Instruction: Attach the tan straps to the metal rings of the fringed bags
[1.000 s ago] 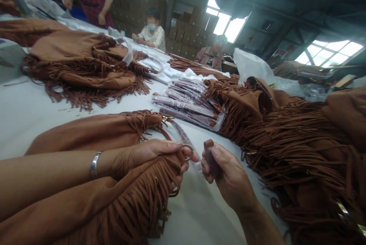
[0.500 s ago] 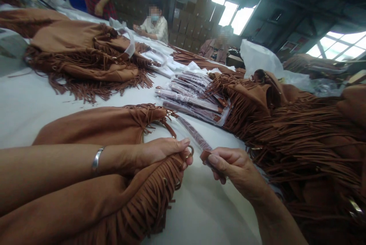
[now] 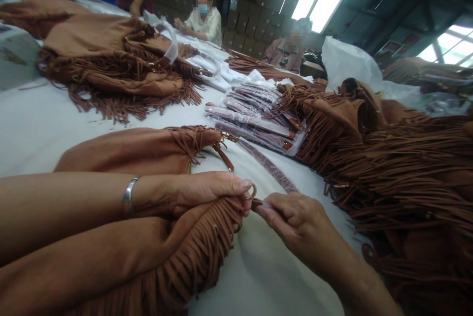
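Note:
A brown fringed bag (image 3: 121, 252) lies in front of me, its fringe hanging toward the right. My left hand (image 3: 214, 190) is closed on the bag's upper corner, with a metal ring (image 3: 253, 192) standing out beyond the thumb. Between thumb and fingers, my right hand (image 3: 291, 220) pinches the brown end of a strap (image 3: 269, 166). That end points at the ring and is at or very near it; whether it passes through cannot be made out. The strap is wrapped in clear plastic and runs back to a clasp (image 3: 226, 136) on the bag's far end.
Several plastic-wrapped straps (image 3: 254, 114) lie in a stack beyond my hands. Fringed bags are heaped at the right (image 3: 391, 158) and at the far left (image 3: 111, 55). Across the white table (image 3: 25, 124) are a masked person (image 3: 207, 23) and other people.
My right hand has moved left and turned palm down, bringing the strap end up to the ring. My left hand keeps its hold, and the view has shifted slightly.

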`<state>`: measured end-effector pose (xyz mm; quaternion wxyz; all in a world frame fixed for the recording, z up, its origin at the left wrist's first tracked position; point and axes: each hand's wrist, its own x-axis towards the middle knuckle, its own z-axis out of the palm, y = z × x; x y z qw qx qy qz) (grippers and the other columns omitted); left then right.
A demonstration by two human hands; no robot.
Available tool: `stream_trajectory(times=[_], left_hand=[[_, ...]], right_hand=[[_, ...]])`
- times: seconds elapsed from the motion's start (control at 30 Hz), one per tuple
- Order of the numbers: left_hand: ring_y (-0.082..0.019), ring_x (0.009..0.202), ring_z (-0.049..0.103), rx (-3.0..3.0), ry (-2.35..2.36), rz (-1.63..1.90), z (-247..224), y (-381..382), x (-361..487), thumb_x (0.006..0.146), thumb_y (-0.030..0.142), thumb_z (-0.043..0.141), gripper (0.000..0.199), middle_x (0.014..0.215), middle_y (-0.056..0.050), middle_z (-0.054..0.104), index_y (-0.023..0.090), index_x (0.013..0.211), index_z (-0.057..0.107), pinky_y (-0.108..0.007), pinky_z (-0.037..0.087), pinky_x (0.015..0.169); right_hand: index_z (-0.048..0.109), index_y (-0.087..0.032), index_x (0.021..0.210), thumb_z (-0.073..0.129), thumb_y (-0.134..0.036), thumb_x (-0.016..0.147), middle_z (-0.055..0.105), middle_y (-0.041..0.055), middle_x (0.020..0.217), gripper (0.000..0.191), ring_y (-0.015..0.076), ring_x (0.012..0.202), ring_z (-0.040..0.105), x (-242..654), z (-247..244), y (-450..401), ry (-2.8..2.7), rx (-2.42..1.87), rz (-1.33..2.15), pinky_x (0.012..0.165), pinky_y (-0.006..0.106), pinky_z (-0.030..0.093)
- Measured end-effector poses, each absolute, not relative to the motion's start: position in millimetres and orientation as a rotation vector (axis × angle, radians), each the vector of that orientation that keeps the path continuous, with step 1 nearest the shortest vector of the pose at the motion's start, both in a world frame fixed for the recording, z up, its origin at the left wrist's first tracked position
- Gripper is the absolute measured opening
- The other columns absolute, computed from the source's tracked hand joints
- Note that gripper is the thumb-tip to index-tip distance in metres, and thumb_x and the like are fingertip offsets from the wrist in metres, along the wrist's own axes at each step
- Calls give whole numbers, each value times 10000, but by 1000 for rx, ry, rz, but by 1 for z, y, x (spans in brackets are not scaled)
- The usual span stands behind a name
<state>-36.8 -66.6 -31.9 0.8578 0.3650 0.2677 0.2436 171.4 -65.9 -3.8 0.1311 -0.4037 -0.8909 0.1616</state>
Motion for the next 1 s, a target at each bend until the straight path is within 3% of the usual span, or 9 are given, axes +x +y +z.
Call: stream_trajectory(times=[0.17,0.3,0.37,0.47,0.57,0.83,1.0], left_hand=[[-120,581,532,707,522,454,-29,-70,-37,845,504,476,405,713,-47,577,117,830,594,-294,473,657],[-130,578,558,563,346,429,-29,-71,-39,883,377,447,277,829,-65,592,142,954,575,-360,476,687],[-142,583,563,519,337,404,-28,-71,-39,883,405,434,329,808,-59,581,132,1002,575,-382,479,693],[-155,573,559,447,382,349,-28,-70,-39,859,534,403,474,742,-44,564,110,951,593,-396,488,677],[-148,563,555,444,397,363,-29,-70,-39,856,541,404,457,726,-40,564,124,867,591,-379,495,659],[-131,540,544,548,478,430,-33,-72,-38,862,462,445,389,709,-57,555,101,815,581,-309,487,591],[-123,497,531,646,574,469,-31,-76,-35,794,502,543,397,629,-29,549,106,777,574,-279,466,558]], right_hand=[[568,-207,628,497,-356,869,487,-19,520,292,123,484,433,173,1,-65,-2438,-1321,633,476,257,235],[555,-196,613,484,-357,868,457,-25,511,310,118,484,419,172,2,-64,-2328,-1356,755,467,245,258],[531,-188,587,483,-365,868,441,-28,507,335,112,483,411,172,3,-64,-2270,-1348,821,462,236,272],[518,-179,587,486,-362,871,431,-35,515,339,103,488,404,173,7,-65,-2251,-1346,897,465,226,286],[547,-176,627,474,-341,882,443,-38,536,312,101,507,412,174,10,-66,-2330,-1342,926,477,224,287],[557,-197,681,454,-331,904,526,-23,602,280,130,597,473,172,12,-71,-2626,-1281,728,576,259,290],[563,-210,701,412,-361,912,549,6,619,300,170,622,473,169,11,-80,-2776,-1372,483,601,297,271]])
